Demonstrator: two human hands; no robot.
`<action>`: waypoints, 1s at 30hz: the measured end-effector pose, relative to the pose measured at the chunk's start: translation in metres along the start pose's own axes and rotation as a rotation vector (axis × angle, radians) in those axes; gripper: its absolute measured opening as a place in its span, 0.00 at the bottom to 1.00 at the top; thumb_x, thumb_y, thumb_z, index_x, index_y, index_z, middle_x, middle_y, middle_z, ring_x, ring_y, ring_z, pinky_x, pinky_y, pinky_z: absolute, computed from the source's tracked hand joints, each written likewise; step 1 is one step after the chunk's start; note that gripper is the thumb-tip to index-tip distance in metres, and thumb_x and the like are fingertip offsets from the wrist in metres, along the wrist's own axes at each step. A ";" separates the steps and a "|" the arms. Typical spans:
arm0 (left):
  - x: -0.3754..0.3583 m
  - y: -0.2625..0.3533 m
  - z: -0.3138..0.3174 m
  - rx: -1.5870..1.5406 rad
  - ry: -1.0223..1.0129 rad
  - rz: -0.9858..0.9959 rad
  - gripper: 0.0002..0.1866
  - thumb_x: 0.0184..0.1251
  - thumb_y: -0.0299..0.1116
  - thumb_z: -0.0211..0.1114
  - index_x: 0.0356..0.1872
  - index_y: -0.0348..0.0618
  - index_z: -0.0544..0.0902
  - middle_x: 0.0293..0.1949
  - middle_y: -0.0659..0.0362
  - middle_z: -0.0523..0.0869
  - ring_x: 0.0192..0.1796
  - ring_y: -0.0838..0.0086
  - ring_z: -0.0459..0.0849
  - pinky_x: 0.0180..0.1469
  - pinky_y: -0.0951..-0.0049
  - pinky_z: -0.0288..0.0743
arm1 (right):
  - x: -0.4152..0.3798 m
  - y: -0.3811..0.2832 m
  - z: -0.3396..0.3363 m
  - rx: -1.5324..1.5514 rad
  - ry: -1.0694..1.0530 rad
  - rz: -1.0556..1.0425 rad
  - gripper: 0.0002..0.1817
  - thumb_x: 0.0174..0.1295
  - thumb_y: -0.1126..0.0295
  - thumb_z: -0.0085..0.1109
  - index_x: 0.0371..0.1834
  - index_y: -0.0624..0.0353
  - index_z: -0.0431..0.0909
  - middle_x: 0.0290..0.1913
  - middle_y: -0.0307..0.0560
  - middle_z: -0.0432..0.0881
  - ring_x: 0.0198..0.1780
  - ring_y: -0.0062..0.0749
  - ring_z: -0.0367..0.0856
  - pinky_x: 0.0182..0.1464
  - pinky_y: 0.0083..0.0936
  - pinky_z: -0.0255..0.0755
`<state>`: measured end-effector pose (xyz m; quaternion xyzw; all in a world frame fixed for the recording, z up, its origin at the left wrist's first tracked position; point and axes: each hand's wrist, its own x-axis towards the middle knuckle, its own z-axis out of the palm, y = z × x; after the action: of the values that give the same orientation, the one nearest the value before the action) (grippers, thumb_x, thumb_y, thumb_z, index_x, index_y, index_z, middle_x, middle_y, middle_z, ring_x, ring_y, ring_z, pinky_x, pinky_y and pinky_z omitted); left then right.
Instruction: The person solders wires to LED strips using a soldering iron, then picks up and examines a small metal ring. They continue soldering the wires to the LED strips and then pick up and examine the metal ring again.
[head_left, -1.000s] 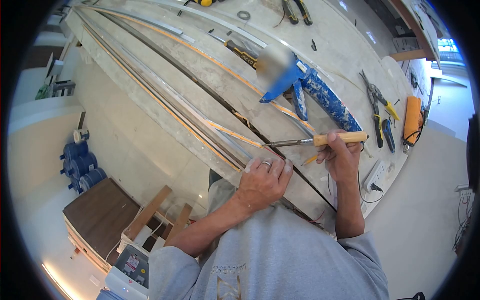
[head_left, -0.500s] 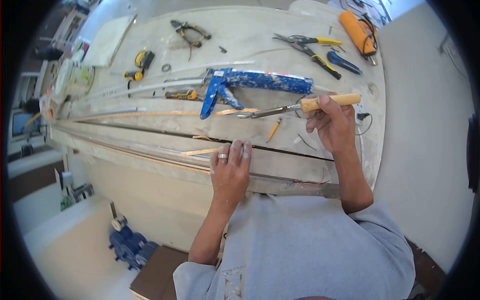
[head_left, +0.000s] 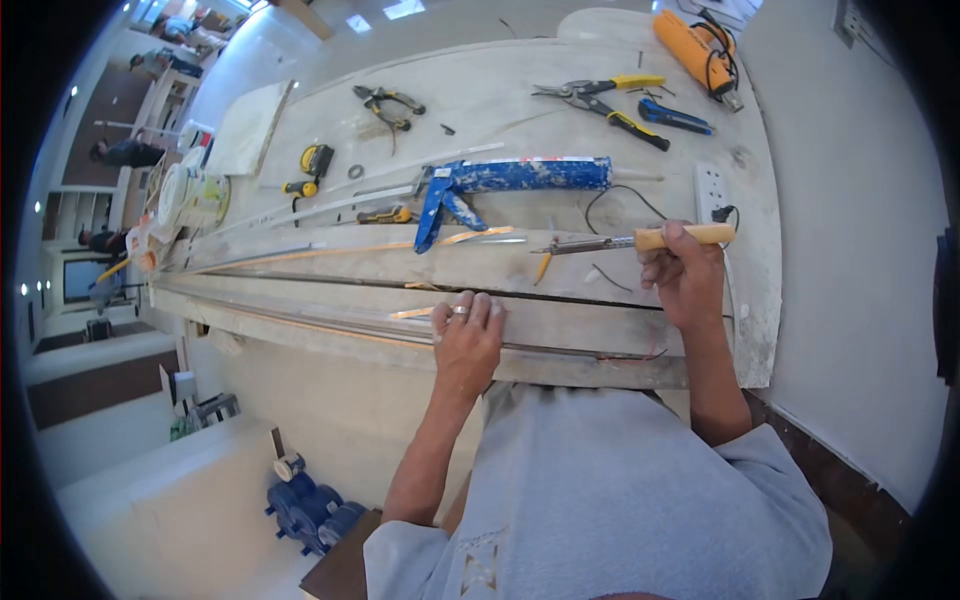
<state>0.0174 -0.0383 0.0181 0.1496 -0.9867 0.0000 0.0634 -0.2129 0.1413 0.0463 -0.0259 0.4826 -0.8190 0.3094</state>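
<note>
My right hand [head_left: 690,285] grips a soldering iron [head_left: 608,243] by its pale wooden handle, the metal shaft pointing left above the bench. Beneath its tip lies a yellow pencil [head_left: 543,268], partly covered. At the bench's front edge, my left hand [head_left: 468,338] has its fingers bent and pressed together over long thin strips. An orange-and-white strip, which looks like LED strip [head_left: 411,313], runs in under those fingers; the fingertips' hold is partly hidden. Farther back lies a blue caulking gun [head_left: 530,174] spattered with white.
On the bench [head_left: 470,90] lie pliers [head_left: 388,103], tin snips [head_left: 605,100], a blue utility knife [head_left: 676,117], an orange heat gun [head_left: 695,55] and a tape measure [head_left: 316,160]. A power strip [head_left: 711,190] sits at right, beside the wall. Several people are in the background left.
My right hand has brought the soldering iron lower and rightward, its tip now above the pencil. My left hand stays on the strips. The view has tilted, showing more of the room at left.
</note>
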 end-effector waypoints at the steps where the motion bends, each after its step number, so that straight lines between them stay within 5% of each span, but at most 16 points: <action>1: -0.001 -0.001 0.004 0.015 0.016 0.030 0.10 0.65 0.33 0.60 0.45 0.42 0.81 0.48 0.57 0.82 0.55 0.65 0.79 0.57 0.57 0.61 | 0.000 0.000 0.000 -0.017 -0.008 0.005 0.11 0.67 0.67 0.59 0.40 0.67 0.78 0.27 0.55 0.84 0.20 0.29 0.82 0.20 0.25 0.78; 9: -0.020 0.000 0.011 0.026 0.220 0.048 0.09 0.64 0.34 0.63 0.43 0.45 0.81 0.44 0.61 0.82 0.51 0.68 0.79 0.52 0.59 0.61 | 0.014 0.009 0.001 -0.058 -0.053 0.047 0.11 0.67 0.67 0.59 0.41 0.65 0.78 0.28 0.54 0.83 0.21 0.29 0.81 0.20 0.25 0.77; 18: -0.031 0.030 0.034 0.063 0.363 -0.307 0.12 0.54 0.30 0.67 0.41 0.51 0.82 0.41 0.66 0.79 0.48 0.73 0.78 0.47 0.61 0.58 | 0.041 0.020 0.020 -0.125 -0.151 0.160 0.12 0.66 0.67 0.60 0.41 0.67 0.78 0.30 0.57 0.83 0.22 0.31 0.82 0.21 0.26 0.77; 24: -0.036 0.031 0.012 -0.114 0.359 -0.577 0.15 0.53 0.28 0.68 0.44 0.53 0.83 0.47 0.63 0.80 0.52 0.68 0.78 0.54 0.58 0.59 | 0.059 0.034 0.029 -0.219 -0.306 0.190 0.13 0.67 0.67 0.60 0.43 0.69 0.78 0.32 0.57 0.84 0.24 0.32 0.82 0.22 0.25 0.78; 26: -0.038 -0.001 0.007 -0.336 0.521 -0.625 0.17 0.52 0.27 0.68 0.46 0.52 0.83 0.50 0.62 0.80 0.56 0.63 0.77 0.62 0.58 0.56 | 0.063 0.038 0.034 -0.258 -0.370 0.182 0.13 0.68 0.67 0.60 0.44 0.68 0.79 0.33 0.57 0.85 0.24 0.31 0.82 0.24 0.26 0.79; 30: -0.035 -0.051 -0.016 -0.299 0.228 -0.591 0.16 0.54 0.28 0.67 0.47 0.52 0.84 0.50 0.63 0.81 0.58 0.60 0.77 0.64 0.58 0.55 | 0.063 0.045 0.044 -0.250 -0.362 0.216 0.12 0.68 0.67 0.59 0.44 0.67 0.79 0.34 0.56 0.85 0.25 0.30 0.83 0.26 0.25 0.80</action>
<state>0.0679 -0.0768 0.0285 0.4169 -0.8764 -0.1461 0.1915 -0.2275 0.0585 0.0174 -0.1585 0.5167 -0.6972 0.4710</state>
